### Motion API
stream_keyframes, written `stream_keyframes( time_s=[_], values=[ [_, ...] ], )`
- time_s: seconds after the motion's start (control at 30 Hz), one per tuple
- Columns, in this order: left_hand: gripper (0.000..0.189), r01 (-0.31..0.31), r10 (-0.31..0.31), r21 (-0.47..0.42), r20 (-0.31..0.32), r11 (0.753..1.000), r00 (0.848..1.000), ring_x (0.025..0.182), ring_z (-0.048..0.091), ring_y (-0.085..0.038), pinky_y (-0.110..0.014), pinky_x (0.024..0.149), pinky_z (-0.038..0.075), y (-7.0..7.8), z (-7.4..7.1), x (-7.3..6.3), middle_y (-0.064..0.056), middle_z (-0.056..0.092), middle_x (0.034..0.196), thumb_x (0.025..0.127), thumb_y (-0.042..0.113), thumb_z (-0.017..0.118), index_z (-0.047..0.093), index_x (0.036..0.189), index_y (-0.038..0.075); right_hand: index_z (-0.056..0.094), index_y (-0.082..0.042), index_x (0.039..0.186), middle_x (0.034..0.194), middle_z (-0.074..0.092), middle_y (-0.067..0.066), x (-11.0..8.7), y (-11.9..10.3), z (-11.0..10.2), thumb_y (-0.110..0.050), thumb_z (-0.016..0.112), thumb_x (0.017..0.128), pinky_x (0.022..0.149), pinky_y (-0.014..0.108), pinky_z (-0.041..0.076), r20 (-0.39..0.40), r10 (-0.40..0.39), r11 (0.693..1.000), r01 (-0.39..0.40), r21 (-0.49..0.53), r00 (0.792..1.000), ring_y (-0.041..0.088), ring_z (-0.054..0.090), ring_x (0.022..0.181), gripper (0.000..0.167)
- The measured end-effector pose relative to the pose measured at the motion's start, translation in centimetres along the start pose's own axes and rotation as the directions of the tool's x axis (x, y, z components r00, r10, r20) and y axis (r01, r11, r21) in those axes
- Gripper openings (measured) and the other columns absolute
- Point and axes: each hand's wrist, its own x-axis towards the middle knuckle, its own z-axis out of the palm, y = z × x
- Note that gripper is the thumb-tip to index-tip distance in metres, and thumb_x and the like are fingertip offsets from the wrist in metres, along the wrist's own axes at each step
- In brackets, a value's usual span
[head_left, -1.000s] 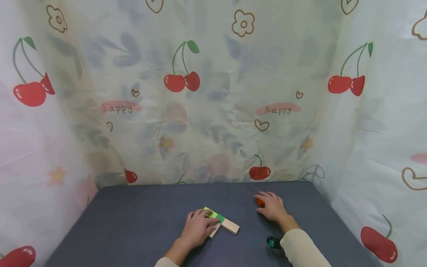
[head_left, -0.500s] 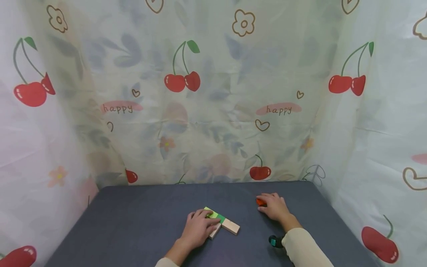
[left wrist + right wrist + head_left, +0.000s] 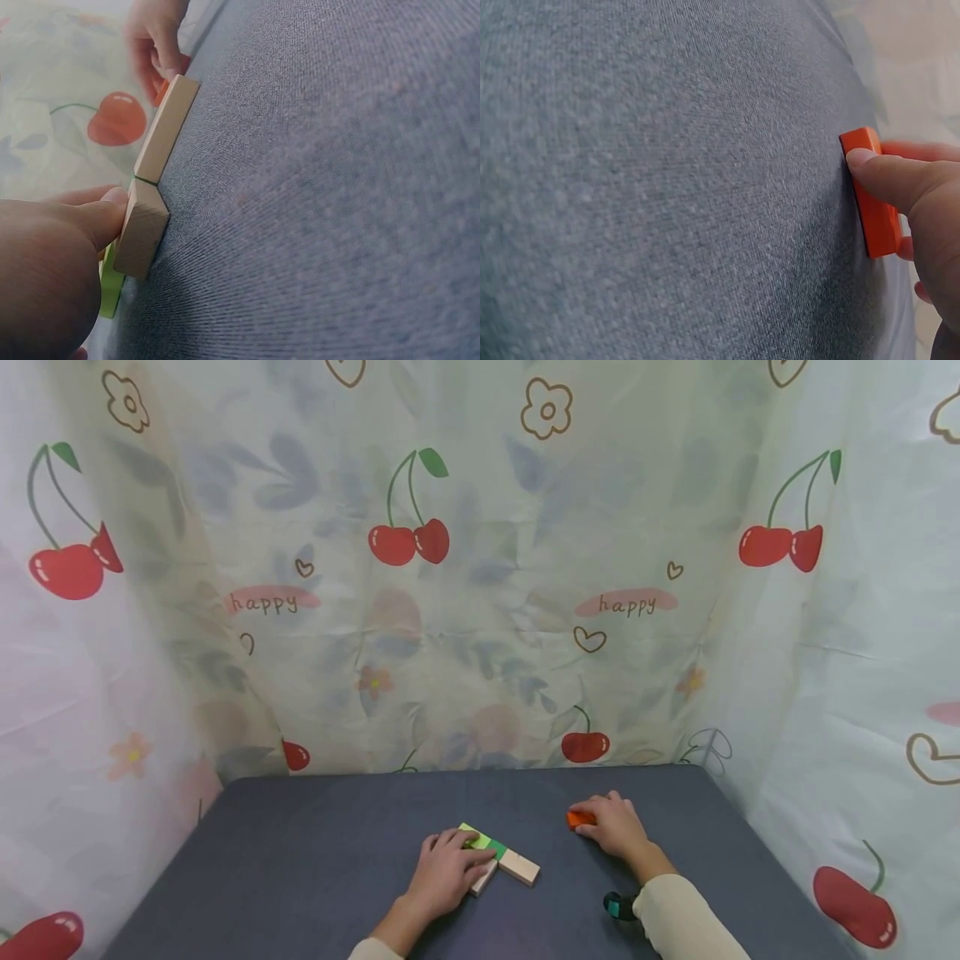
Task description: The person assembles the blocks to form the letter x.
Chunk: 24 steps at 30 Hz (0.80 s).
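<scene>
The left hand (image 3: 444,870) lies over a joined group of wooden blocks at the table's middle. Its thumb (image 3: 112,214) and fingers pinch a short plain wooden block (image 3: 142,229). Beside that are a light green block (image 3: 477,838), partly under the fingers, a darker green block (image 3: 496,850) and a second plain wooden block (image 3: 519,867) reaching right. Farther back to the right, the right hand (image 3: 617,827) grips an orange block (image 3: 874,202) between thumb and fingers, low over the table. A gap separates the orange block from the group.
Dark grey cloth covers the table (image 3: 315,860). Curtains (image 3: 480,635) printed with cherries and flowers enclose its back and sides. A small black device with a teal patch (image 3: 619,906) sits by the right sleeve (image 3: 686,914).
The orange block has shifted slightly left in the right hand and shows more of itself beyond the fingers. The left hand and the joined blocks have stayed put.
</scene>
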Motion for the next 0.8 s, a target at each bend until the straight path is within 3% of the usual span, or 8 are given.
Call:
stream_keyframes(
  time_s=[0.8],
  values=[
    [0.032,0.002,-0.002,0.003,-0.001,1.0,1.0,0.126,0.045,-0.028,-0.057,0.095,0.033,0.1,-0.1,-0.1,0.001,0.054,0.134,0.096,0.04,0.058,0.065,0.127,0.038,0.076,-0.027,0.108,0.094,0.064,-0.007,1.5,-3.0,-2.0,-0.036,0.078,0.082,0.073,0.036,0.034,0.037,-0.102,0.994,0.104,-0.038,0.994,0.017,0.042,0.084,0.028]
  ],
)
